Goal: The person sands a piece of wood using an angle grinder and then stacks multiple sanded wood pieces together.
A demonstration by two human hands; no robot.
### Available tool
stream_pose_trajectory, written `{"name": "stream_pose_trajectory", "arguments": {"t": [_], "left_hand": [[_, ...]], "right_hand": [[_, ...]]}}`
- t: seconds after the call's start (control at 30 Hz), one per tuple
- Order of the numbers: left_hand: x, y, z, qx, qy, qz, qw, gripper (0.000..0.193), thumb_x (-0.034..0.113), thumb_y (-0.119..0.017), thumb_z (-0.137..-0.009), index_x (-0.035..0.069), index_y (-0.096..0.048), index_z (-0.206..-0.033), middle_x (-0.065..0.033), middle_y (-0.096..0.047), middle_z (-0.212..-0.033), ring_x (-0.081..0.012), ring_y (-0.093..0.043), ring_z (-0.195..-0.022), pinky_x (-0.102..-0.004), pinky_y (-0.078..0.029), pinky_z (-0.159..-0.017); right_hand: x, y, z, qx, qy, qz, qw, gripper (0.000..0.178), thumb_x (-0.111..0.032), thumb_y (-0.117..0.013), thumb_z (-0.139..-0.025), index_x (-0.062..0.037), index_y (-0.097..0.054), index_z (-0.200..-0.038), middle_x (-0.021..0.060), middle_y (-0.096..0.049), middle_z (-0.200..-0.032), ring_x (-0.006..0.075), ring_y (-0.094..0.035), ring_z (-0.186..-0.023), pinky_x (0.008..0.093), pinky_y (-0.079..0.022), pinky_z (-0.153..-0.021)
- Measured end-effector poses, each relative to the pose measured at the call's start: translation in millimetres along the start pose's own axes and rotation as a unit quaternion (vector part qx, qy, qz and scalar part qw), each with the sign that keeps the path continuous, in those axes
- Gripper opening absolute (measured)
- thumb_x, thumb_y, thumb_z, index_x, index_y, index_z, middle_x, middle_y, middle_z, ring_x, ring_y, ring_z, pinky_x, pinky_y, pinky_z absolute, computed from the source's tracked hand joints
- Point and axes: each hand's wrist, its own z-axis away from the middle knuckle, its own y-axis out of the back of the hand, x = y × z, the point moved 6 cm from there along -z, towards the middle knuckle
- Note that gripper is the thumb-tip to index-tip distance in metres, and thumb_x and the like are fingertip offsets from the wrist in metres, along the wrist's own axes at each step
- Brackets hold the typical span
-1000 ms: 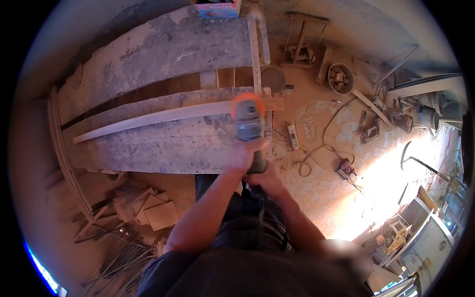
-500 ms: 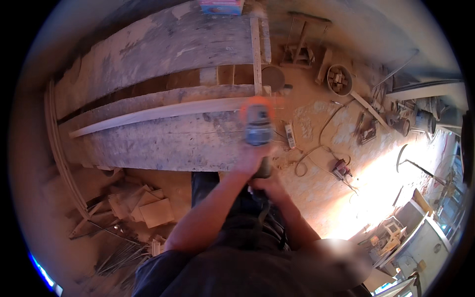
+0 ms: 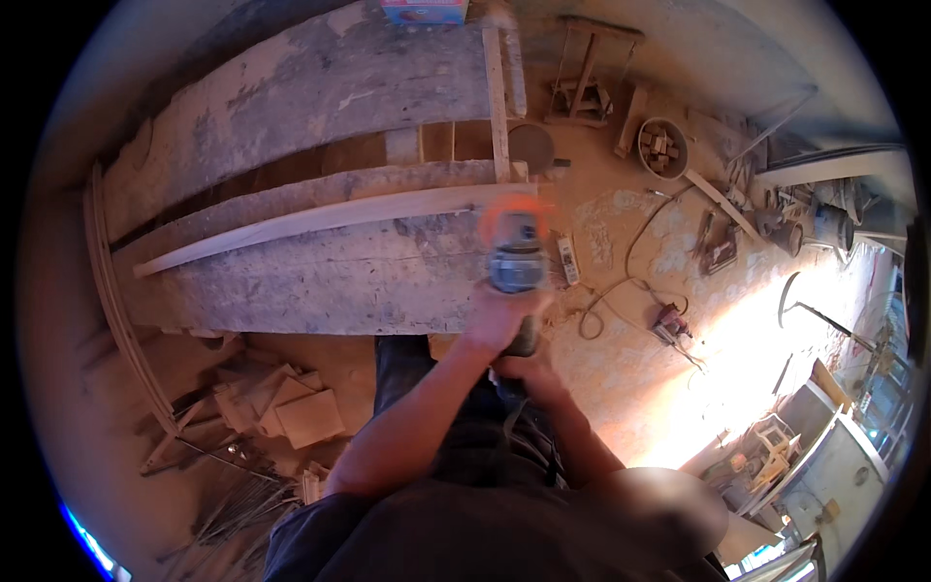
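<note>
Broadly, you stand over a dusty floor [image 3: 621, 233], bright light hitting it hard at 4 o'clock. Biggest piece: the stained grey workbench [image 3: 320, 281], spread out at 10 o'clock from the centre of your view, with a long gap between its planks. Along it lies a long pale wood strip [image 3: 330, 212], running from about 9 o'clock in to just above centre.

At 1 o'clock, a small wooden frame [image 3: 587, 73] on the floor. At 8 o'clock, a loose heap of board offcuts [image 3: 310, 417], overlapping; beyond it, between 7 and 8, a spread of thin rods [image 3: 228, 519]. Bucket [image 3: 667, 176] at 2 o'clock, holding wood blocks [image 3: 659, 147].

Your power tool [image 3: 517, 267] sits just off centre toward 2 o'clock, blurred, its orange disc [image 3: 499, 215] pointing to 12, close by the strip's inner end. Cannot tell whether disc and wood touch. Both your hands are clamped on the tool: left hand [image 3: 504, 315] wrapped about its body, right hand [image 3: 531, 369] closed round the handle behind, nearer your waist. Finger detail partly lost to blur.

Smaller items: pink-and-blue box [image 3: 425, 11] at 12 o'clock, on the bench's far edge; reddish corded tool [image 3: 669, 323] on the floor at 3; slim white block [image 3: 568, 260] between 2 and 3.
</note>
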Motion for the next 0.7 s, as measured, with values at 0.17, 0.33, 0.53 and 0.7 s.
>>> {"name": "stream_pose_trajectory", "arguments": {"t": [0.17,0.33,0.53,0.7], "left_hand": [[6.6,45.0,3.8,-0.004,0.046,0.079,0.996,0.020,0.015,-0.079,-0.073,0.002,-0.071,-0.087,-0.0062,-0.066,-0.072,-0.0179,-0.065,-0.064,-0.0340,-0.054,-0.062],[-2.5,-25.4,-23.3,-0.040,0.007,-0.023,0.999,0.027,0.016,-0.083,-0.070,0.002,-0.071,-0.090,-0.0062,-0.069,-0.079,-0.0183,-0.065,-0.066,-0.0348,-0.055,-0.065],[12.7,-77.9,-33.0,-0.091,-0.002,-0.096,0.991,0.030,0.020,-0.085,-0.070,0.003,-0.073,-0.091,-0.0044,-0.070,-0.079,-0.0168,-0.065,-0.068,-0.0346,-0.054,-0.067],[18.5,-10.5,-31.3,-0.004,0.007,-0.074,0.997,0.027,0.023,-0.083,-0.071,0.005,-0.073,-0.088,-0.0051,-0.069,-0.077,-0.0163,-0.064,-0.066,-0.0341,-0.053,-0.065]], "right_hand": [[-20.7,-41.9,-15.4,-0.054,0.020,0.049,0.997,0.045,-0.010,-0.081,-0.066,0.0007,-0.064,-0.105,0.0067,-0.069,-0.083,0.0152,-0.066,-0.072,0.0307,-0.055,-0.068],[-5.6,17.1,-8.6,0.020,0.008,-0.058,0.998,0.036,-0.011,-0.076,-0.066,0.0003,-0.065,-0.098,0.0069,-0.068,-0.081,0.0179,-0.067,-0.069,0.0316,-0.053,-0.063],[-53.8,35.8,7.8,0.082,0.103,-0.107,0.986,0.030,-0.011,-0.070,-0.067,0.0010,-0.065,-0.095,0.0095,-0.067,-0.076,0.0204,-0.066,-0.063,0.0317,-0.053,-0.058],[-26.0,2.5,-23.8,0.011,0.037,-0.038,0.999,0.027,-0.012,-0.076,-0.068,-0.0001,-0.068,-0.090,0.0070,-0.067,-0.075,0.0168,-0.065,-0.061,0.0310,-0.052,-0.057]]}}
